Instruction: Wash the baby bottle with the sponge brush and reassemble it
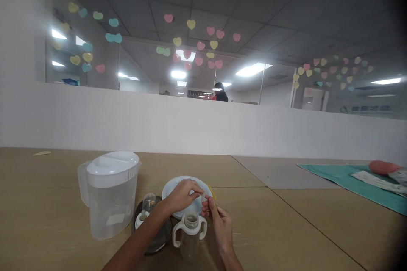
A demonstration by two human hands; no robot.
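Observation:
Above the near rim of a white plate (173,183), my two hands meet at a small whitish translucent piece (203,197), whose kind I cannot make out. My left hand (184,194) reaches over from the left, thumb and fingers pinched at the piece. Fingers curled, my right hand (219,218) grips it from the other side. Just below them a clear baby bottle (190,241) with two white handles stands upright, its mouth uncovered. A dark round tray (162,237), partly hidden by my left forearm, holds a bottle teat with a white ring (141,219) and a clear cap (149,201).
A lidded clear plastic pitcher (111,203) stands at left. Something yellow (212,191) shows beside the plate. A green cloth (330,177) with a reddish item (383,167) lies far right. Behind the table (270,228) rise a white wall (190,125) and glass; a person (221,93) is beyond.

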